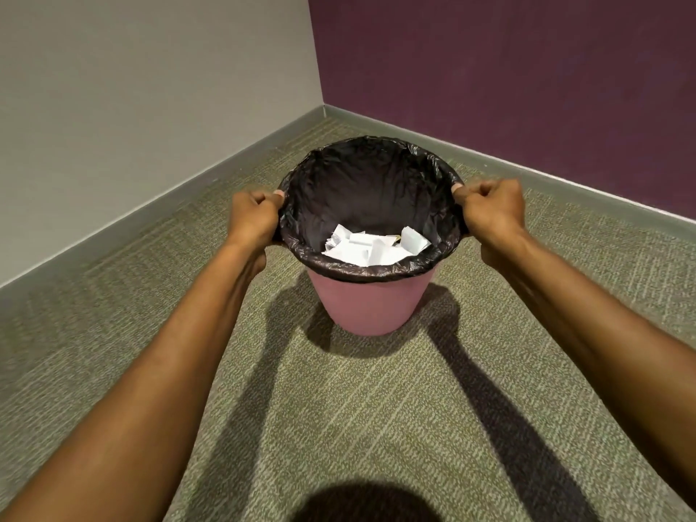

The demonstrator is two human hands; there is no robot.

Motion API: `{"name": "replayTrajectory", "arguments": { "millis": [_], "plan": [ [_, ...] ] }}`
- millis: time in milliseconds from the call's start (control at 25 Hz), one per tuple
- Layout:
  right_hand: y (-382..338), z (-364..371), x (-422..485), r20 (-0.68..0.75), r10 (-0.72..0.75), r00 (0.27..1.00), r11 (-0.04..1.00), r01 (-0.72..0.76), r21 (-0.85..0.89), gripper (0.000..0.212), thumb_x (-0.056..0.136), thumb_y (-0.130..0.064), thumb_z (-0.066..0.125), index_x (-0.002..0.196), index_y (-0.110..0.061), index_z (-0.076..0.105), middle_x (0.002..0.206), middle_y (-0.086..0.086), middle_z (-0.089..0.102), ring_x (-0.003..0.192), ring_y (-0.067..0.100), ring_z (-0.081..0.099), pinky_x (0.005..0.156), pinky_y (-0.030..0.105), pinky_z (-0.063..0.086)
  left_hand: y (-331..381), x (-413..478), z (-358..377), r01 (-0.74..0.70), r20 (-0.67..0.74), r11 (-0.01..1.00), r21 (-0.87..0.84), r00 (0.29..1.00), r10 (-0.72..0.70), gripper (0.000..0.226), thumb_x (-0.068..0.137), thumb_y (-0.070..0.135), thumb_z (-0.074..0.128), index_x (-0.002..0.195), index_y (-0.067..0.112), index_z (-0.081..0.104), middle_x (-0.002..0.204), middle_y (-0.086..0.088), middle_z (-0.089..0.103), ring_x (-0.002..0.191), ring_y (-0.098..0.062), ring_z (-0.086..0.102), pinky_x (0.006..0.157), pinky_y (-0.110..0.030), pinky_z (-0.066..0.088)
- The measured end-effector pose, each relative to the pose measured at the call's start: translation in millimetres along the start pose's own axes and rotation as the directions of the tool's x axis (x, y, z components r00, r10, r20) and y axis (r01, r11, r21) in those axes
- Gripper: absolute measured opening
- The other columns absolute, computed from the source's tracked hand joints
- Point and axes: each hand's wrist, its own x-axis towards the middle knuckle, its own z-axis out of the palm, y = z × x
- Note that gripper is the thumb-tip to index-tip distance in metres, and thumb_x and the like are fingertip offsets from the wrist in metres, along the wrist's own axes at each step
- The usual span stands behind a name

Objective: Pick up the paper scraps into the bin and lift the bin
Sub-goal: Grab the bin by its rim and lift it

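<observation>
Fingers (277, 197) of left hand (252, 216) and right hand (493, 212) clenched on the round pink plastic bin (371, 307) rim, near the far corner. White paper scraps (373, 246) inside, looks like only lifting's left.

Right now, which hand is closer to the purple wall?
Right. The right hand grips the bin rim on the side facing the purple wall; the left hand grips the opposite side, farther from it.

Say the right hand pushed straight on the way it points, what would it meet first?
Probably the bin: the right hand grips its liner-covered rim, pointing inward. Past that lies the open mouth above the paper scraps. Depth is unclear.
</observation>
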Motion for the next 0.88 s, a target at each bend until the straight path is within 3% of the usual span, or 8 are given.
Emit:
{"name": "replayTrajectory", "arguments": {
  "millis": [120, 200, 360, 480, 560, 760, 880],
  "plan": [
    [-3, -9, -14, -0.028, -0.020, 0.999, 0.997, 0.022, 0.070, 0.028, 0.092, -0.012, 0.066, 0.089, 0.017, 0.065, 0.095, 0.030, 0.069, 0.083, 0.034, 0.071, 0.093, 0.046, 0.057, 9, -19, -12, 0.012, -0.019, 0.998, -0.056, 1.000, -0.014, 0.019, 0.097, 0.014, 0.056, 0.085, 0.004, 0.067, 0.077, -0.008, 0.064, 0.056, -0.015, 0.058, 0.046, -0.023, 0.049],
    [-15, -17, -27, -0.028, -0.046, 0.999, 0.992, 0.048, 0.119, 0.031, 0.091, -0.012, 0.067, 0.085, 0.018, 0.063, 0.082, 0.024, 0.068, 0.074, 0.024, 0.067, 0.096, 0.043, 0.054, 24, -32, -24, 0.022, -0.036, 0.996, -0.086, 0.999, -0.025, 0.021, 0.096, 0.016, 0.057, 0.079, 0.011, 0.068, 0.072, -0.005, 0.065, 0.055, -0.014, 0.058, 0.049, -0.024, 0.049],
    [-66, -39, -57, -0.040, -0.081, 0.996, 0.986, 0.086, 0.143, 0.031, 0.090, -0.019, 0.068, 0.082, 0.011, 0.066, 0.073, 0.011, 0.062, 0.065, 0.018, 0.057, 0.070, 0.034, 0.054, 77, -61, -55, 0.037, -0.099, 0.988, -0.153, 0.994, -0.052, 0.019, 0.092, 0.012, 0.060, 0.078, 0.015, 0.072, 0.075, 0.001, 0.070, 0.056, -0.011, 0.059, 0.050, -0.022, 0.047],
    [-121, -60, -81, -0.043, -0.119, 0.992, 0.986, 0.123, 0.108, 0.020, 0.091, -0.020, 0.068, 0.072, -0.012, 0.069, 0.067, -0.003, 0.064, 0.061, 0.006, 0.057, 0.059, 0.021, 0.051, 124, -80, -77, 0.055, -0.144, 0.986, -0.157, 0.987, -0.078, 0.014, 0.090, 0.009, 0.061, 0.083, 0.013, 0.073, 0.075, 0.003, 0.071, 0.056, -0.008, 0.060, 0.049, -0.019, 0.045],
    [-159, -77, -94, -0.040, -0.124, 0.991, 0.985, 0.128, 0.117, 0.019, 0.092, -0.020, 0.067, 0.073, -0.020, 0.068, 0.067, -0.007, 0.064, 0.057, 0.000, 0.058, 0.056, 0.016, 0.050, 156, -95, -90, 0.094, -0.132, 0.983, -0.156, 0.985, -0.115, 0.014, 0.090, 0.010, 0.061, 0.086, 0.014, 0.074, 0.075, 0.002, 0.072, 0.058, -0.009, 0.061, 0.051, -0.020, 0.047],
    [-262, -122, -113, -0.009, -0.060, 0.998, 0.986, 0.061, 0.152, 0.014, 0.091, -0.018, 0.069, 0.078, -0.020, 0.070, 0.072, -0.002, 0.068, 0.061, 0.007, 0.062, 0.057, 0.020, 0.053, 255, -124, -127, 0.214, -0.081, 0.965, -0.152, 0.970, -0.228, 0.015, 0.092, 0.012, 0.061, 0.097, 0.008, 0.075, 0.078, 0.000, 0.075, 0.065, -0.012, 0.066, 0.059, -0.026, 0.052],
    [-324, -150, -119, 0.010, -0.041, 0.999, 0.987, 0.039, 0.156, 0.009, 0.091, -0.019, 0.070, 0.083, -0.017, 0.073, 0.073, -0.002, 0.070, 0.060, 0.004, 0.063, 0.058, 0.022, 0.053, 327, -137, -144, 0.234, -0.078, 0.959, -0.161, 0.965, -0.248, 0.015, 0.092, 0.010, 0.061, 0.098, 0.008, 0.075, 0.073, 0.003, 0.075, 0.062, -0.009, 0.067, 0.057, -0.023, 0.051]
  ]
}}
